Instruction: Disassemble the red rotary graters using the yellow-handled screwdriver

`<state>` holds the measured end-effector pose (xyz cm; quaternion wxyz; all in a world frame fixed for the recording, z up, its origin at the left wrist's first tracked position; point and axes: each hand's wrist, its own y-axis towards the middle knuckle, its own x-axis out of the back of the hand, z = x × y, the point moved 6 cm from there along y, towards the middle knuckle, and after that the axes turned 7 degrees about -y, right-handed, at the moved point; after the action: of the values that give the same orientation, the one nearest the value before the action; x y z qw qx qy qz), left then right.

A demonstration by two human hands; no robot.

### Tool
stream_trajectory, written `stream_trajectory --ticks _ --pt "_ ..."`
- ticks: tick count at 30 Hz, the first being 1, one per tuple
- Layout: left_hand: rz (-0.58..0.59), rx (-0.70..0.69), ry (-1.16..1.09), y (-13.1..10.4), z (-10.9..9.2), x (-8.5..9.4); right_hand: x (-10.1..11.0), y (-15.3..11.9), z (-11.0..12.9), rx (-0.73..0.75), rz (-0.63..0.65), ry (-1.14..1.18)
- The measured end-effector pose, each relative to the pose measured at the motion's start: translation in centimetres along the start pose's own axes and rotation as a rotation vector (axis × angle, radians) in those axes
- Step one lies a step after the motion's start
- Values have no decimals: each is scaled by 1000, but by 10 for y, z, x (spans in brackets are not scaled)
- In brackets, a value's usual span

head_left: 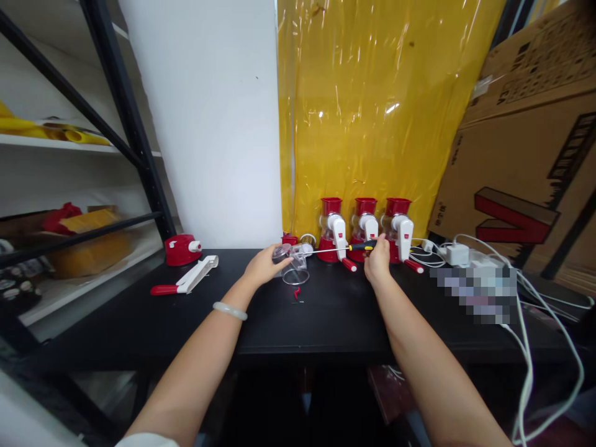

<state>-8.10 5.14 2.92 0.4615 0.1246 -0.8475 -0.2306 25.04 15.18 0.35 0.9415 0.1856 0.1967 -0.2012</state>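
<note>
Near the middle of the black table, my left hand point(264, 266) is closed on a clear plastic housing point(295, 274) with a round rim facing down. My right hand point(378, 259) grips a screwdriver point(362, 246) by its black and yellow handle. The long shaft points left, and its tip reaches the side of the clear housing; exact contact is too small to tell. A small red part point(297, 293) lies in front of the housing, with tiny thin pieces beside it. Just behind the housing is a metal drum point(307, 241).
Three red and white crank graters point(331, 231) stand at the back right. To the left are a red base point(180, 249) and a white crank with red handle point(198, 273). White cables point(528, 354), a charger and a large carton point(526, 155) occupy the right; a shelf rack is left.
</note>
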Motion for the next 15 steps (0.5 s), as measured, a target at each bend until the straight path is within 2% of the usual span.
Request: stream_trajectory --ticks 8,13,15 --pt "1 -2 14 0 0 0 -2 -4 -1 -75 -70 114" --pt "3 2 19 0 -1 1 -2 -3 -2 -117 -58 197" --pt "5 -3 12 0 -2 1 -2 -3 -3 -177 -58 253"
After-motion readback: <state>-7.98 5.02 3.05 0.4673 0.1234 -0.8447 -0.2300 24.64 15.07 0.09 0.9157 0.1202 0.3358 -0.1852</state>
